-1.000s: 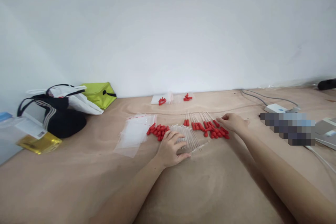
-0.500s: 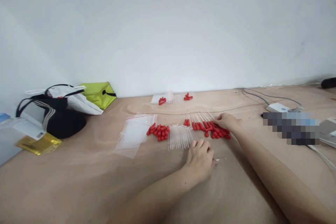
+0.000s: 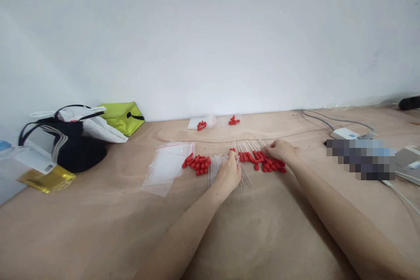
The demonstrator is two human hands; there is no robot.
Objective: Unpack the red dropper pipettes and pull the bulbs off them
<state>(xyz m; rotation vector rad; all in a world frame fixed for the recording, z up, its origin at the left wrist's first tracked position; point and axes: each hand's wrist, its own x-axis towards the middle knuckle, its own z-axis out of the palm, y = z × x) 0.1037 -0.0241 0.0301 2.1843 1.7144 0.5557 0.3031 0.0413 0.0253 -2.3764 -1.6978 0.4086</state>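
Observation:
My left hand (image 3: 228,173) lies over the right part of a row of clear thin tubes (image 3: 215,166), fingers bent together. Its fingertips reach a red rubber bulb (image 3: 232,150); what they grip is hidden. My right hand (image 3: 284,151) is curled at the right end of a row of droppers (image 3: 251,156), whose red bulbs point toward me and whose thin stems point away. Thumb and fingers close there, over a heap of red bulbs (image 3: 271,165); what they hold cannot be made out. Another heap of red bulbs (image 3: 198,164) sits left of the tubes.
Clear zip bags (image 3: 167,168) lie at the left. Small bagged sets with red bulbs (image 3: 234,120) are near the wall. Farther left stand a lime-green bag (image 3: 121,118), a black cap (image 3: 78,153) and a bottle of yellow liquid (image 3: 49,177). A white power strip (image 3: 344,134) with cables is at right.
My left hand has moved left and away from me, from beside a clear tube on the right to the row of tubes and the leftmost red bulbs. My right hand has stayed nearly still.

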